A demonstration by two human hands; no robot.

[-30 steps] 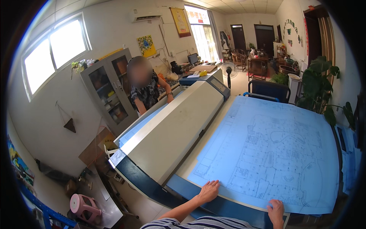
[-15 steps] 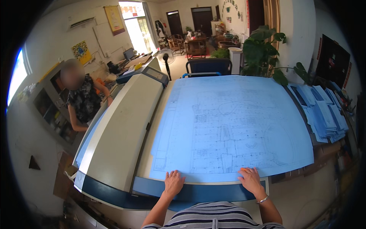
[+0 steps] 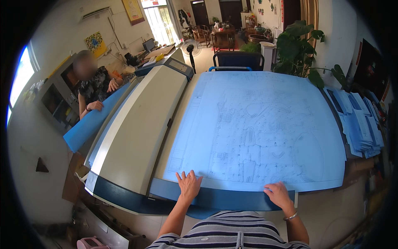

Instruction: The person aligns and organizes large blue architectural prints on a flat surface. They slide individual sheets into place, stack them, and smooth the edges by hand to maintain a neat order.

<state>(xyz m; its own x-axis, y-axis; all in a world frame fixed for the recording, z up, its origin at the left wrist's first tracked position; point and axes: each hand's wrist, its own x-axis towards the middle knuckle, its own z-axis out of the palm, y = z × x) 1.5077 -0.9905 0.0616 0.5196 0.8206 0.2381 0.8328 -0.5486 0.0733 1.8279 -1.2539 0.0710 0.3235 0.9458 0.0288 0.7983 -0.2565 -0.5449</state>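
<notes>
A large blue sheet with line drawings (image 3: pixel 265 124) lies spread over the flat bed in front of me. Fingers spread, my left hand (image 3: pixel 189 185) rests on its near edge, toward the left corner. My right hand (image 3: pixel 278 195), a bracelet at its wrist, touches the same edge farther right, its fingers loosely bent and apart. Neither hand grips anything visible. To the left of the sheet stands a long beige and dark blue large-format printing machine (image 3: pixel 137 124), and the sheet's left side lies close along it.
Beyond the machine a co-worker (image 3: pixel 93 85) has both hands at a rolled or curved blue sheet (image 3: pixel 91 120). Stacks of folded blue prints (image 3: pixel 358 120) lie at the right. A leafy plant (image 3: pixel 296 45) and a dark chair (image 3: pixel 238 61) stand behind the bed.
My left fingers have spread wider, and my right fingers have bent more. The co-worker's blue sheet has come up into sight beyond the machine. My view has shifted slightly.
</notes>
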